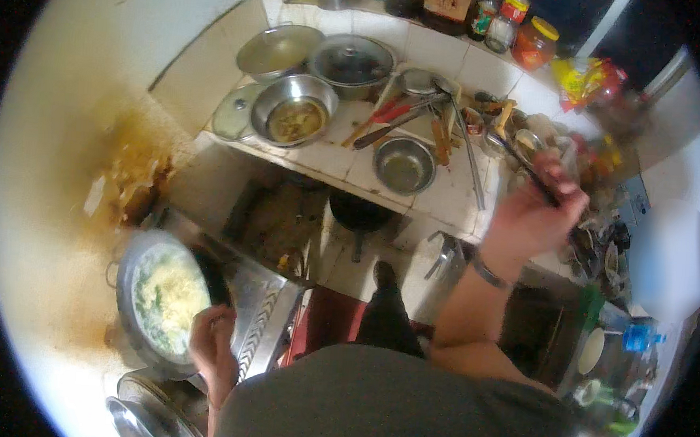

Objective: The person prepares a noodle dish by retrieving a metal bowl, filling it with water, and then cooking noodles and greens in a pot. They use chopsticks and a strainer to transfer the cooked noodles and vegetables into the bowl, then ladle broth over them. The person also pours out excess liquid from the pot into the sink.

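Observation:
My left hand is curled at the near right rim of a grey wok, opposite its visible loop handle; the grip itself is hidden. Pale liquid with yellow, egg-like food and green leaves fills the wok, which sits over a metal stove. My right hand is raised over the right part of the tiled counter, blurred by motion. It grips a thin dark utensil that points up and left, towards small seasoning containers. The utensil's far end cannot be made out clearly.
On the tiled counter stand a steel basin, a small steel bowl and a lidded pot. Knives and ladles lie between them. Bottles and a yellow-lidded jar line the ledge. Metal lids lean near the wok.

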A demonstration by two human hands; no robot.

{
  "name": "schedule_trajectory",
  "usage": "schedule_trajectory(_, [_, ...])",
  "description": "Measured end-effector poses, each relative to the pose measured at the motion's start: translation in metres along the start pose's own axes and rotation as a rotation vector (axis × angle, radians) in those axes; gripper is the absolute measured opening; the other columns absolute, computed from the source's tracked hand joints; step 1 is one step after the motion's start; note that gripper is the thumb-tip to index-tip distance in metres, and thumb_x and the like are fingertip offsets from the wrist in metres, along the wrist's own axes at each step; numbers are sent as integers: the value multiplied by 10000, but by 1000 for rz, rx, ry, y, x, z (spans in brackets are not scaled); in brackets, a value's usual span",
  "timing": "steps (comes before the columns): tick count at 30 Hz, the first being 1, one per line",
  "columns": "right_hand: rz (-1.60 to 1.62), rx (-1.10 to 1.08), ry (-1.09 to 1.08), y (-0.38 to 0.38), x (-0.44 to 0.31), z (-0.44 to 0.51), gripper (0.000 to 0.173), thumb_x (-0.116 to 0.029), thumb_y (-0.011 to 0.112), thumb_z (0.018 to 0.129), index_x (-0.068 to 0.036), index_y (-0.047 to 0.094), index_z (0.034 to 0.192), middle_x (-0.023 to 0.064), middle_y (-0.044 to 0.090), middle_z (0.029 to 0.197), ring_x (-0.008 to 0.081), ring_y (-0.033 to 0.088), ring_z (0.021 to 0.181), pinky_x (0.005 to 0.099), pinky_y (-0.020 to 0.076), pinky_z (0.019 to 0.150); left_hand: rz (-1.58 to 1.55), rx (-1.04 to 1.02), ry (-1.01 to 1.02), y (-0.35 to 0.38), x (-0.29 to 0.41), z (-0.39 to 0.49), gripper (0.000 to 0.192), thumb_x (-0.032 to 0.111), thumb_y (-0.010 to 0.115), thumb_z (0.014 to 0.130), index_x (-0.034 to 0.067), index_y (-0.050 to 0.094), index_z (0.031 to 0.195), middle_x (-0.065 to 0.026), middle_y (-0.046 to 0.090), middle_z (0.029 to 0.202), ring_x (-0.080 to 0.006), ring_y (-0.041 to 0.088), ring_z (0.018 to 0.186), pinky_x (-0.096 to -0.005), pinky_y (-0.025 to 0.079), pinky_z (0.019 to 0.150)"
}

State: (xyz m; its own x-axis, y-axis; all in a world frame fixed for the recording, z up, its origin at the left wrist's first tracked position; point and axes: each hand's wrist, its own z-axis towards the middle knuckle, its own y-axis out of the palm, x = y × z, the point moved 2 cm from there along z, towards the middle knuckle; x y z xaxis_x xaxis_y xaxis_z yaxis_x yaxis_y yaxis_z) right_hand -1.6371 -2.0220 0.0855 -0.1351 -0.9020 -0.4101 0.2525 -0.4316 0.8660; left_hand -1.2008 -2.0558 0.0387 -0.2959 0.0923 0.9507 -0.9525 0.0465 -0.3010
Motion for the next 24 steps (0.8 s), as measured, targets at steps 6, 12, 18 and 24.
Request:
schedule_trajectory(6, [-1180, -9, -273, -84, 2, 137, 209, -150, 395, 931, -38, 567, 972, 85, 600, 993, 194, 567, 907, 330, 447, 870, 164, -679, 140, 284, -8, 111, 202, 91, 604, 907, 35, 611, 1101, -109, 646, 989, -208, 635, 912, -320, 508, 787])
schedule_trajectory(12, [-1481, -95, 18, -181, -11, 166, 244, -180, 394, 934, -12, 556, 1005, 83, 577, 961, 180, 529, 878, 316, 430, 846, 499, -546, 459, 551, -36, 204, 266, 171, 544, 885, 51, 488, 1116, -248, 617, 890, -440, 604, 879, -496, 486, 791])
schedule_trajectory(18, [-1518, -280, 119, -214, 16, 142, 318, -274, 370, 994, -16, 551, 951, 90, 572, 989, 191, 524, 891, 323, 419, 848, 638, -553, -87, 633, -78, 236, 401, 193, 567, 849, -32, 398, 1136, -284, 642, 986, -426, 614, 985, -493, 466, 884])
schedule_trajectory(24, [-1420, -268, 419, -203, 62, 142, 342, -223, 378, 992, -19, 559, 786, 66, 565, 716, 199, 538, 718, 317, 433, 710, 590, -330, -100, 617, -77, 260, 416, 172, 575, 826, -53, 419, 1139, -292, 635, 984, -446, 619, 974, -488, 494, 857])
